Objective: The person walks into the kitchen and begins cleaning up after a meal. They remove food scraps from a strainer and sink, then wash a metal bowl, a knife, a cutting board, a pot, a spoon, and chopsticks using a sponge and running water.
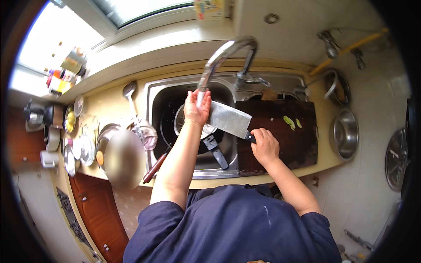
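My right hand [265, 146] grips the black handle of a Chinese cleaver [230, 119]. Its broad, wet blade points left across the sink [232, 157], and its far end is beside my left hand [198, 108]. That hand is cupped palm up under the spout of a chrome faucet [213, 62], where water runs into it. I cannot tell whether it touches the blade. Below, a pan with a dark red-brown handle [157, 167] sits in the sink with a lighter vessel [180, 120], partly hidden by my left forearm.
Right of the basin lies a dark cutting board [276, 144] bearing green vegetable scraps [289, 122]. Steel bowls [345, 133] stand near the right wall. A ladle [130, 90], a cloth [148, 133] and several dishes [87, 149] occupy the left counter, where a blurred patch hides part.
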Tool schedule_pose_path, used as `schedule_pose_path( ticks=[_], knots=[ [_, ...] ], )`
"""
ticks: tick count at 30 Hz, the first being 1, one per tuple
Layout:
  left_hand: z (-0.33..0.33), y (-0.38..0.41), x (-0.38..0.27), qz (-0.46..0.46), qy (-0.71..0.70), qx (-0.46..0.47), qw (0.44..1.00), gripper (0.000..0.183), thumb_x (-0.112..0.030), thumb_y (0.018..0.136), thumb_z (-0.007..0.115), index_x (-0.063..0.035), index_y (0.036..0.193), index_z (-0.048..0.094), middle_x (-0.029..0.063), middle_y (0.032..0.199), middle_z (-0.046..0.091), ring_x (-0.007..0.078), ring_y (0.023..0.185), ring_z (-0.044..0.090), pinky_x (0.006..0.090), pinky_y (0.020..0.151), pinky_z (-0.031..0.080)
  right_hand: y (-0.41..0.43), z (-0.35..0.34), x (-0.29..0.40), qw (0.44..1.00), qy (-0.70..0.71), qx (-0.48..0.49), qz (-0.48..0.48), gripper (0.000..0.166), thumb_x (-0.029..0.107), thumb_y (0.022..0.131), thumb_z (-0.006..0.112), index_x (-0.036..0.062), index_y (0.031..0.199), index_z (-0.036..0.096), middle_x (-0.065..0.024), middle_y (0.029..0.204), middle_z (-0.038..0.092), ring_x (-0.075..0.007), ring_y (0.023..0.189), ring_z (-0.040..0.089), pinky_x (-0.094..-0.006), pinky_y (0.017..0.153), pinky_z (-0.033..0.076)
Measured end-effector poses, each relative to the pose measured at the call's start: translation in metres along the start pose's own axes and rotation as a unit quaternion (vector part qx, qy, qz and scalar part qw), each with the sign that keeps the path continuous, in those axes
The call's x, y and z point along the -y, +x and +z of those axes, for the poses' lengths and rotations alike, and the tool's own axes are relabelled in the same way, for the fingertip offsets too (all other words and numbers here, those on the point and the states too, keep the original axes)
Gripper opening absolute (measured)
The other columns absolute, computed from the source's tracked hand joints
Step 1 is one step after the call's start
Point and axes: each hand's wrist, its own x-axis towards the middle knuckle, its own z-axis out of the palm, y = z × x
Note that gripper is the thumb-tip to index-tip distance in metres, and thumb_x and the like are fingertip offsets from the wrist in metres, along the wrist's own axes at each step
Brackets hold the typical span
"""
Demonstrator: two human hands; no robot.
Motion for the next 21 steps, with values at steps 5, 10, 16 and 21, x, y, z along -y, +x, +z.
schedule_pose_path(
  ticks=[5, 10, 16, 21],
  knots=[
    [0.016, -0.043, -0.005, 0.057, 0.259, 0.012, 0.964, 0.043, -0.037, 0.099, 0.038, 0.0004, 0.111, 0.055, 0.0149, 0.095, 0.064, 0.022, 0.086, 0.063, 0.0364, 0.08, 0.053, 0.052, 0.02, 0.045, 0.998, 0.017, 0.031, -0.049, 0.035, 0.003, 0.063, 0.072, 0.0102, 0.093, 0.054, -0.0054, 0.088, 0.057, -0.0272, 0.087, 0.058, -0.0384, 0.07, 0.049],
    [0.025, -0.078, -0.006, 0.28, 0.799, 0.222, 0.484, 0.047, -0.013, 0.089, 0.048, -0.0067, 0.135, 0.042, 0.0136, 0.145, 0.036, 0.0281, 0.136, 0.032, 0.0448, 0.11, 0.026, 0.074, 0.041, 0.07, 0.996, -0.009, 0.072, -0.045, 0.035, 0.006, 0.063, 0.074, 0.0115, 0.092, 0.055, -0.0056, 0.09, 0.058, -0.0275, 0.088, 0.059, -0.0387, 0.071, 0.049],
    [-0.002, -0.064, -0.043, 0.215, 0.891, 0.035, 0.399, 0.063, -0.041, 0.091, 0.048, -0.0102, 0.143, 0.032, 0.0107, 0.154, 0.018, 0.0271, 0.142, 0.016, 0.0478, 0.114, 0.017, 0.076, 0.035, 0.081, 0.996, 0.001, 0.075, -0.05, 0.035, 0.007, 0.065, 0.073, 0.0127, 0.095, 0.055, -0.0039, 0.092, 0.058, -0.0254, 0.09, 0.058, -0.038, 0.074, 0.049],
    [0.0, -0.065, -0.038, 0.239, 0.889, 0.036, 0.389, 0.061, -0.032, 0.089, 0.048, -0.006, 0.142, 0.032, 0.0135, 0.151, 0.024, 0.0291, 0.14, 0.024, 0.0497, 0.111, 0.021, 0.077, 0.033, 0.084, 0.996, -0.004, 0.07, -0.06, 0.034, 0.007, 0.065, 0.073, 0.013, 0.093, 0.055, -0.0035, 0.09, 0.058, -0.0253, 0.088, 0.059, -0.0378, 0.072, 0.05]
  ],
)
